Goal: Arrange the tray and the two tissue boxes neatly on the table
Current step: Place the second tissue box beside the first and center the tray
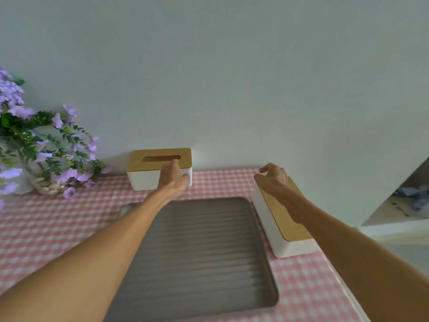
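A grey ribbed tray (199, 256) lies in the middle of the table. A white tissue box with a wooden lid (148, 163) stands against the wall behind it. My left hand (173, 178) rests on that box's right front part, fingers on the lid near the slot and thumb at the right end. A second white tissue box with a wooden lid (282, 228) lies lengthwise along the tray's right side. My right hand (272, 178) hovers over its far end with fingers curled and apart, holding nothing.
A pink checked tablecloth (58, 228) covers the table. A glass vase with purple flowers (44, 159) stands at the back left. The wall runs close behind the boxes. The table's right edge (348, 291) is just beyond the second box.
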